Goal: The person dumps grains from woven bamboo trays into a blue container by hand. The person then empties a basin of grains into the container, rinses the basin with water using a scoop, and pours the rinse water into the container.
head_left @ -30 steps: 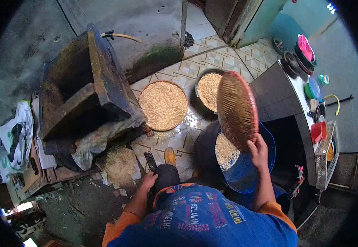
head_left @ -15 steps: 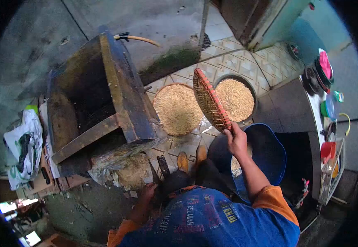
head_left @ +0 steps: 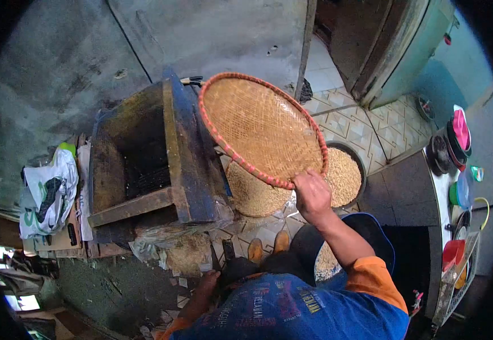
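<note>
My right hand (head_left: 313, 195) grips the red-bound rim of a round woven bamboo tray (head_left: 260, 127). The tray is raised and tilted, its bare inner face towards me. Behind and below it, a round container of pale beans or grains (head_left: 252, 195) stands on the floor, partly hidden. A dark basin (head_left: 361, 192) to its right holds more of them. Beside my legs is a blue tub (head_left: 385, 241) with some pale grains inside. Down by my left thigh hangs my left hand (head_left: 208, 280); its fingers are too dark to make out.
On the left stands a large box-like hopper (head_left: 130, 208) with a dark inside. Crumpled plastic and a brownish heap (head_left: 187, 255) lie below it. A white plastic bag (head_left: 48, 195) sits further left. To the right, a counter holds dishes and a red cup (head_left: 453, 254).
My right hand has swung the tray from nearly edge-on to showing its broad inner face, leftward over the left container of grains. The view has shifted slightly. My left hand stays low.
</note>
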A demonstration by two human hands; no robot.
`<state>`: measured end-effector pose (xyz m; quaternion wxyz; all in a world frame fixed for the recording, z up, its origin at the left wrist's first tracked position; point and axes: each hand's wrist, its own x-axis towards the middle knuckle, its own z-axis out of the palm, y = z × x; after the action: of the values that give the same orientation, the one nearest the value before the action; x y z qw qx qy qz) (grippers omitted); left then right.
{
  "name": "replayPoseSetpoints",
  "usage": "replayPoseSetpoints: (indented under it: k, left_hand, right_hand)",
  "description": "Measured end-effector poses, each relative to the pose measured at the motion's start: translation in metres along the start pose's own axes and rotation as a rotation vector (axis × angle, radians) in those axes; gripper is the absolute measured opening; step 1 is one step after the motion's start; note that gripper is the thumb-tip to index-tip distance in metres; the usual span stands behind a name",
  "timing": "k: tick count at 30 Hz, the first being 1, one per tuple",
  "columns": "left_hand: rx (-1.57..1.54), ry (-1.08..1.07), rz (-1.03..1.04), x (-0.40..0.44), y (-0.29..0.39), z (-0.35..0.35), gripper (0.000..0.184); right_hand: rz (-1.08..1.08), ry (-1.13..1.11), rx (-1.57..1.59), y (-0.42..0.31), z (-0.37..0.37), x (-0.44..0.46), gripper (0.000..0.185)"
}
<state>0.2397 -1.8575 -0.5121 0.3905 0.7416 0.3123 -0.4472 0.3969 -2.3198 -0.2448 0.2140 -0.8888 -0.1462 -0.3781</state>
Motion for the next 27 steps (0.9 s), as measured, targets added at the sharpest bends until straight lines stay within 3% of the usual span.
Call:
replayPoseSetpoints:
  k: [2,6,10,12,14,15,16,21,24,27]
  left_hand:
    - [-0.014,0.057,0.163,0.004,-0.013,0.002,0.06]
    - [-0.167,0.042,0.084,-0.013,0.006,0.009,0.059]
    - [-0.253,0.028,0.135,0.005,-0.007,0.011,0.059]
    - [-0.29,-0.039,0.155,0.016,-0.028,0.017,0.061]
    - [-0.238,0.032,-0.021,0.034,-0.036,0.018,0.063]
    - [-0.268,0.042,0.02,-0.002,-0.003,0.019,0.054]
    - [-0.259,0.029,0.016,0.007,-0.012,0.021,0.054]
    - [-0.14,0.042,0.201,0.045,-0.061,0.027,0.055]
    - [-0.186,0.06,0.094,0.015,-0.038,0.02,0.056]
    - [-0.094,0.067,0.12,-0.004,-0.028,0.009,0.056]
  right_hand:
    - [-0.034,0.02,0.016,0.001,-0.002,0.031,0.028]
    - [-0.041,0.172,0.088,-0.01,0.011,0.091,0.021]
    - [-0.244,0.181,0.149,-0.041,0.02,0.149,0.024]
    - [-0.393,0.165,0.13,-0.055,0.025,0.17,0.027]
    - [-0.565,0.136,0.135,-0.075,0.029,0.193,0.027]
    - [-0.593,0.121,0.138,-0.089,0.032,0.2,0.027]
    - [-0.622,0.107,0.142,-0.101,0.037,0.205,0.026]
    - [-0.675,-0.014,0.229,-0.138,0.072,0.213,0.025]
    - [-0.611,-0.077,0.288,-0.142,0.08,0.216,0.022]
    - [-0.667,-0.148,0.269,-0.142,0.094,0.214,0.021]
